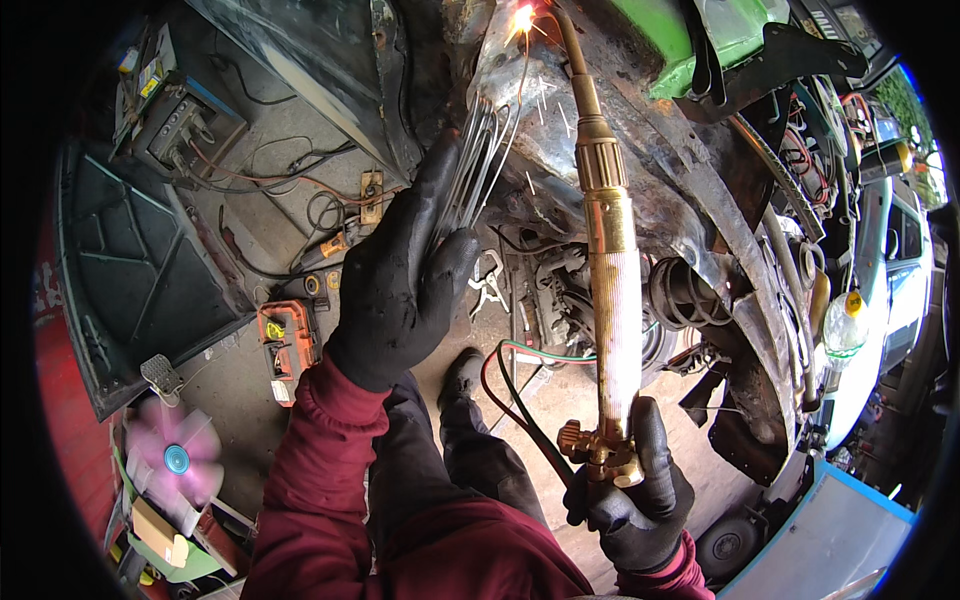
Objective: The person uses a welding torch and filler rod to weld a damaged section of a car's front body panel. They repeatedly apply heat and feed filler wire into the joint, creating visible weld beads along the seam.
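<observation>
My right hand (640, 505), in a black glove, is closed round the valve end of a brass gas welding torch (612, 290). The torch points up and away, and its bent tip meets a bright glowing spot on the rusty metal body panel (555, 160). A bundle of thin welding rods (472, 165) is held in my left hand (405, 265), also gloved in black, between thumb and fingers. One bent rod reaches from the bundle up to the glowing spot. Green and red hoses (510, 375) run from the torch's valve end.
A welding machine (185, 130) with cables stands at the far left. An orange toolbox (287, 345), a loose dark car panel (140, 270) and a spinning fan (175, 458) are on the left. Clamp pliers (488, 285) lie below the work. A coil spring (690, 293) sits right of the torch.
</observation>
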`<state>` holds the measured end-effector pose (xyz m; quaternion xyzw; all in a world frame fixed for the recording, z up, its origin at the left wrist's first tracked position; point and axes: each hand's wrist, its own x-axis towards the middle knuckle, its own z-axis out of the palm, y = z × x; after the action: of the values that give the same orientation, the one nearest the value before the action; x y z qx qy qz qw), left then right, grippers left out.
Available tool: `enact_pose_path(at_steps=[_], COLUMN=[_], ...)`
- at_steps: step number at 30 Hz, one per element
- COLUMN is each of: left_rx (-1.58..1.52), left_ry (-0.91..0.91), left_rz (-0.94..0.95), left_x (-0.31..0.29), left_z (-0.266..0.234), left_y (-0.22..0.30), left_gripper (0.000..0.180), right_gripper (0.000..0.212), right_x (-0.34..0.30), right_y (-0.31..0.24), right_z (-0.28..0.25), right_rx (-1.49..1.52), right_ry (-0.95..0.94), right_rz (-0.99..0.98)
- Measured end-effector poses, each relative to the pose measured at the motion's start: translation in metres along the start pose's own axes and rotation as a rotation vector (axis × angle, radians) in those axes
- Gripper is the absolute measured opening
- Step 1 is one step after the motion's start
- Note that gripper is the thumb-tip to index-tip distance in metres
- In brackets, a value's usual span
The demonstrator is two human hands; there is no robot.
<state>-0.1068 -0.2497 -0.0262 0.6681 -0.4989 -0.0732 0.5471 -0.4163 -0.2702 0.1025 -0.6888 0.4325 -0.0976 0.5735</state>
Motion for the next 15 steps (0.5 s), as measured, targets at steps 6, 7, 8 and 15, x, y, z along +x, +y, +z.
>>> enact_pose_path(at_steps=[6,7,8,15], left_rx=[-0.006,0.010,-0.009,-0.017], left_ry=[-0.007,-0.011,-0.014,-0.030], left_rz=[-0.013,-0.025,-0.028,-0.059], left_x=[-0.0013,-0.0018,-0.0021,-0.0045], left_z=[-0.0002,-0.0006,-0.0005,-0.0010], left_y=[0.0002,0.0006,0.0009,0.0036], left_gripper=[0.066,0.066,0.066,0.066], right_gripper=[0.081,0.080,0.080,0.079], right_x=[0.0012,0.0012,0.0012,0.0006], right_y=[-0.0021,-0.0016,-0.0010,-0.0008], right_z=[-0.0009,-0.0012,-0.0015,-0.0010], right_rx=[0.075,0.053,0.055,0.084], right_ry=[-0.006,-0.012,-0.013,0.002], right_rz=[0.029,0.020,0.018,0.021])
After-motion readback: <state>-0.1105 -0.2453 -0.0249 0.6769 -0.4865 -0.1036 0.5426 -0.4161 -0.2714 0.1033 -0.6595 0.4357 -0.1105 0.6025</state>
